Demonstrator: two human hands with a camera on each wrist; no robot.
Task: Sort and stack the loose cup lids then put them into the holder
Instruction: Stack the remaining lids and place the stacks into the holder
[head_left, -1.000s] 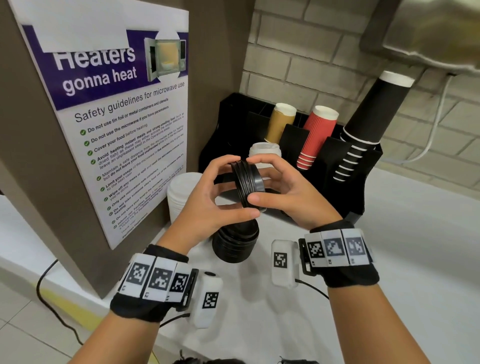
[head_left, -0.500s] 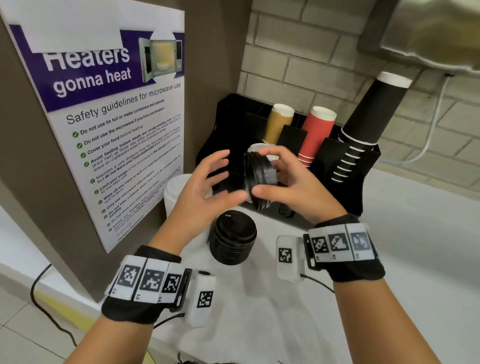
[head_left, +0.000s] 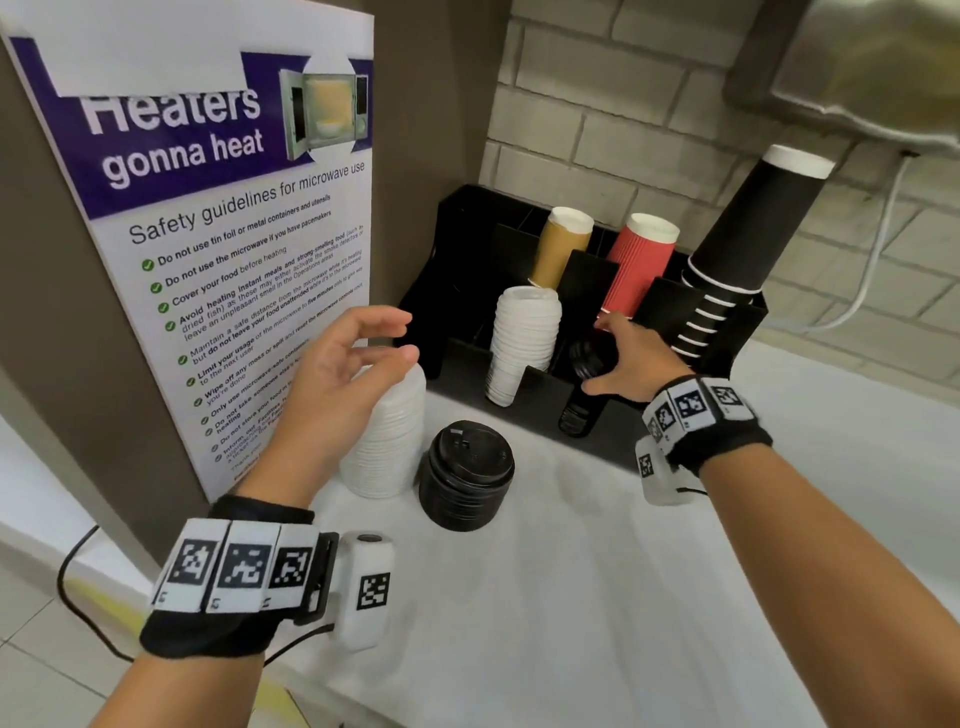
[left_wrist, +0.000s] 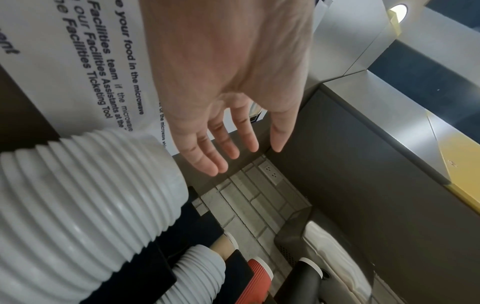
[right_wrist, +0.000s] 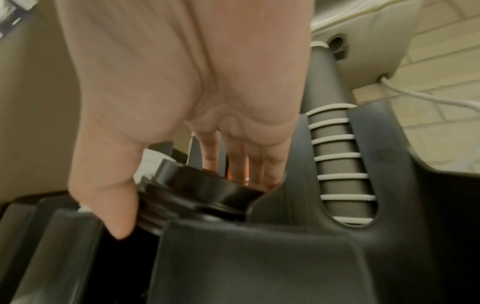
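My right hand (head_left: 613, 358) grips a small stack of black lids (head_left: 589, 358) between thumb and fingers, low in a front slot of the black holder (head_left: 613, 436). In the right wrist view the black lids (right_wrist: 197, 197) sit tilted at the slot's mouth, under my right hand (right_wrist: 182, 185). A stack of white lids (head_left: 522, 343) leans in the slot to the left. My left hand (head_left: 363, 353) hovers open above a loose stack of white lids (head_left: 387, 441) on the counter; its fingers (left_wrist: 221, 148) are spread and hold nothing. A loose stack of black lids (head_left: 467, 475) stands beside it.
The holder's back slots carry brown cups (head_left: 561, 249), red cups (head_left: 641, 265) and black cups (head_left: 737, 249). A cabinet side with a microwave poster (head_left: 218, 249) stands close on the left. A brick wall (head_left: 623, 104) is behind, and the white counter (head_left: 597, 597) extends toward me.
My left hand let go of the small black lid stack and drew back left over the white stack. My right hand carried the black lids forward and down into the holder's slot.
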